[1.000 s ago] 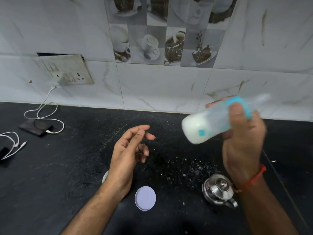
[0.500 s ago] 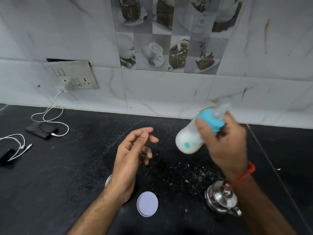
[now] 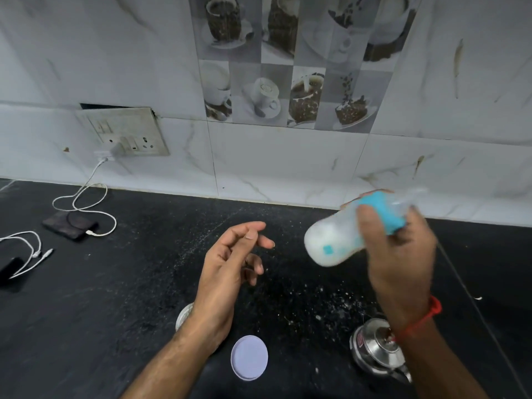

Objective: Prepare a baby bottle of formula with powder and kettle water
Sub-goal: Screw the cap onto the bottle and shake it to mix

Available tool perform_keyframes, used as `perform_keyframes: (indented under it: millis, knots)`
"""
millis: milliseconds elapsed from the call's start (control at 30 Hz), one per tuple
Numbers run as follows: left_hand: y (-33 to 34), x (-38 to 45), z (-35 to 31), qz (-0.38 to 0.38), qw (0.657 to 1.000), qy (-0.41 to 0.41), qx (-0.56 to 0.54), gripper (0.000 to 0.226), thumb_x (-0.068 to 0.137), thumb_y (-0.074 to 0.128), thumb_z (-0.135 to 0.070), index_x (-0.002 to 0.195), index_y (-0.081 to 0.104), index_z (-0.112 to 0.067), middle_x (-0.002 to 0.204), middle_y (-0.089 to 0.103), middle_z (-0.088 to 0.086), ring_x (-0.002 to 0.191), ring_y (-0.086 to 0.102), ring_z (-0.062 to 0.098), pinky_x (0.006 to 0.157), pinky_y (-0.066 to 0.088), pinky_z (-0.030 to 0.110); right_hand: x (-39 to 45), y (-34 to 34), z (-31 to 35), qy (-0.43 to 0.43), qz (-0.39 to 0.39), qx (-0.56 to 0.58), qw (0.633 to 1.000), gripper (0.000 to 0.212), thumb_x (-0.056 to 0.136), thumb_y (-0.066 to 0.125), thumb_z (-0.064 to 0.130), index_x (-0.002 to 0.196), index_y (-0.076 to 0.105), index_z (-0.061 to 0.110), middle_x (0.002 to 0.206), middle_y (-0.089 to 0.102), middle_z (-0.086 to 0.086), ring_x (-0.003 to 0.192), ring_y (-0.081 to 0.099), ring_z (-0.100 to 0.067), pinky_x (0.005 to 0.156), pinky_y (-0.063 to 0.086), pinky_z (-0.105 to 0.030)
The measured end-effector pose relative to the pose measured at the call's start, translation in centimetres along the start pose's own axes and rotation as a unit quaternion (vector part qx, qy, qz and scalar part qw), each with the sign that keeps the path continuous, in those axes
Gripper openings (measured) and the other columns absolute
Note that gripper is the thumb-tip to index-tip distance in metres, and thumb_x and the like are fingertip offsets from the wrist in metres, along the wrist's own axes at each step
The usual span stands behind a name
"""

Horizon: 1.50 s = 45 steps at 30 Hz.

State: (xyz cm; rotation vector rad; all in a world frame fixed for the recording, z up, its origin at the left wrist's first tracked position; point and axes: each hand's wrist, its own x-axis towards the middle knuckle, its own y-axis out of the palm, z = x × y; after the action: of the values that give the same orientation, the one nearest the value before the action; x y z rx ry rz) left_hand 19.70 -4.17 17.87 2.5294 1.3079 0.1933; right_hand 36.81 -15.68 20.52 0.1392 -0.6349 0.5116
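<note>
Here we see our right hand [image 3: 400, 254], at the right of the frame, with its fingers curled round the neck of a translucent plastic baby bottle with a turquoise collar [image 3: 345, 237]; the bottle is held in the air above the black speckled stone counter [image 3: 129, 298], tilted with its base toward the lower left, white liquid showing inside, and both hand and bottle are blurred. Our left hand [image 3: 230, 269], at the centre of the frame, hangs above the counter holding nothing, its fingers loosely bent and slightly apart. Below it, near the bottom edge, a round white plastic lid [image 3: 249, 357] lies flat on the counter, and part of a small round container [image 3: 184, 315] shows behind the left wrist. At the lower right a shiny steel kettle [image 3: 377, 352] stands under our right forearm, with white powder specks [image 3: 316, 300] scattered on the counter beside it. At the left a dark phone [image 3: 69, 226] lies attached to a white cable [image 3: 83, 194] running up to the wall socket [image 3: 126, 133].
</note>
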Motion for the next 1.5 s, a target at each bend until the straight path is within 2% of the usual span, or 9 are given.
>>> perform_keyframes:
  millis: [67,167,300,533,700,900,1067,1200,1500]
  knots:
    - [-0.1,0.2,0.1,-0.009,1.0,-0.004,-0.004,0.021,0.099,0.058,-0.026,0.113,0.072,-0.019,0.094,0.073,0.003,0.061,0.051,0.015,0.055,0.038,0.027,0.3,0.2,-0.4,0.008,0.01,-0.017,1.0,0.021,0.083,0.067,0.046,0.094,0.063,0.029,0.084,0.073,0.025,0.072,0.067,0.006,0.068,0.053,-0.015]
    - [0.1,0.3,0.1,-0.008,1.0,-0.005,-0.006,0.021,0.1,0.057,-0.025,0.114,0.072,-0.02,0.094,0.074,0.003,0.061,0.051,0.015,0.055,0.038,0.028,0.0,1.1,-1.4,0.105,0.123,-0.07,0.984,0.042,0.074,0.072,0.058,0.093,0.072,0.021,0.087,0.077,0.008,0.074,0.071,-0.008,0.07,0.059,-0.032]
    - [0.0,0.6,0.1,-0.017,1.0,-0.001,-0.001,0.02,0.099,0.058,-0.026,0.113,0.072,-0.021,0.095,0.074,0.003,0.062,0.052,0.015,0.056,0.039,0.028,4.0,0.0,1.1,0.169,0.052,0.11,0.978,0.051,0.074,0.076,0.061,0.092,0.071,0.013,0.085,0.073,-0.006,0.078,0.067,-0.021,0.07,0.056,-0.033]
    - [0.5,0.6,0.5,-0.011,1.0,-0.007,-0.003,0.03,0.09,0.061,-0.033,0.114,0.072,-0.018,0.092,0.073,0.003,0.062,0.05,0.016,0.054,0.039,0.026,8.9,-0.7,4.6,0.136,0.045,0.118,0.983,0.04,0.086,0.069,0.057,0.083,0.068,0.017,0.084,0.061,-0.016,0.074,0.062,-0.027,0.057,0.05,-0.027]
    - [0.8,0.5,0.8,-0.004,1.0,-0.007,-0.006,0.024,0.093,0.06,-0.027,0.111,0.073,-0.018,0.093,0.073,0.006,0.061,0.051,0.016,0.053,0.04,0.026,10.1,0.0,5.4,0.063,0.061,0.039,0.995,0.054,0.082,0.07,0.053,0.083,0.065,0.0,0.067,0.055,0.003,0.061,0.052,-0.01,0.056,0.044,-0.026]
    - [1.4,0.3,0.8,-0.001,1.0,-0.011,-0.006,0.027,0.089,0.062,-0.03,0.11,0.073,-0.017,0.091,0.073,0.006,0.06,0.051,0.015,0.052,0.039,0.027,10.1,0.6,6.0,0.049,0.084,0.023,0.995,0.041,0.089,0.072,0.045,0.078,0.065,0.006,0.065,0.056,0.009,0.059,0.052,-0.005,0.056,0.044,-0.021]
    - [1.3,0.0,0.9,-0.003,1.0,-0.012,-0.007,0.027,0.089,0.062,-0.03,0.109,0.073,-0.017,0.091,0.073,0.006,0.059,0.051,0.015,0.052,0.039,0.026,9.6,1.0,6.2,0.044,0.104,0.006,0.994,0.04,0.082,0.07,0.055,0.076,0.068,0.015,0.068,0.062,0.011,0.065,0.057,-0.008,0.06,0.047,-0.025]
    - [1.3,0.0,1.0,-0.003,1.0,-0.014,-0.009,0.027,0.089,0.062,-0.029,0.11,0.073,-0.017,0.091,0.073,0.006,0.059,0.05,0.015,0.051,0.039,0.026,9.2,0.9,6.1,0.112,0.194,0.052,0.973,0.047,0.084,0.07,0.049,0.088,0.07,0.002,0.076,0.069,-0.005,0.07,0.066,-0.021,0.06,0.053,-0.03]
    - [1.3,-0.1,0.9,-0.003,1.0,-0.014,-0.012,0.027,0.089,0.062,-0.03,0.11,0.073,-0.017,0.091,0.073,0.006,0.059,0.05,0.015,0.05,0.039,0.024,9.0,0.5,5.3,0.087,0.178,-0.026,0.98,0.04,0.079,0.073,0.057,0.09,0.073,0.018,0.085,0.074,-0.009,0.079,0.072,-0.029,0.066,0.06,-0.043]
